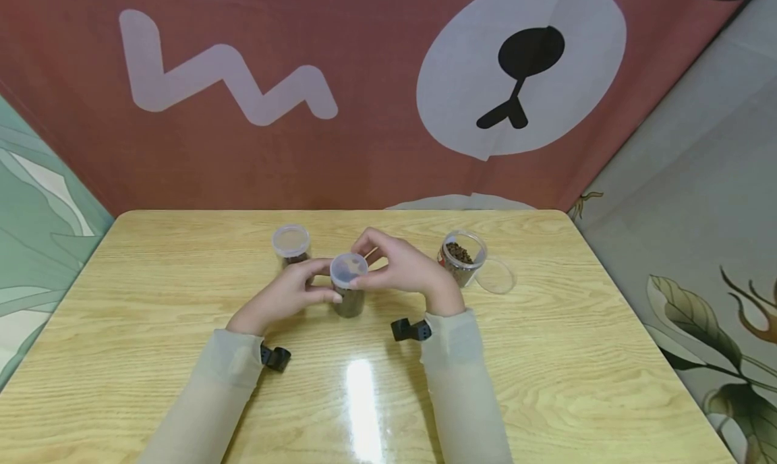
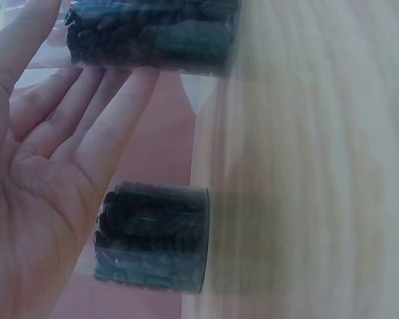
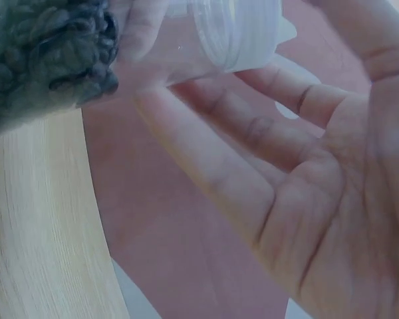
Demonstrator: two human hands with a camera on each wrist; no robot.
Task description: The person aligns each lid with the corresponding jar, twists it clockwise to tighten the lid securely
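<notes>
A clear plastic jar (image 1: 349,305) stands near the middle of the table, partly filled with dark, bean-like pieces (image 3: 60,60). Its translucent lid (image 1: 348,268) sits over the mouth. My left hand (image 1: 289,294) holds the jar from the left, thumb in front and fingers behind. From the right, my right hand (image 1: 403,267) grips the lid's rim between thumb and fingers. Just behind my left hand is a second lidded jar (image 1: 292,240); the left wrist view shows similar dark pieces inside that jar (image 2: 153,239).
To the right stands an uncovered jar (image 1: 459,275) of brown granules. A clear round lid (image 1: 499,276) lies beside it on the wooden table (image 1: 564,356). A red cloth backdrop (image 1: 364,154) hangs behind the table's far edge.
</notes>
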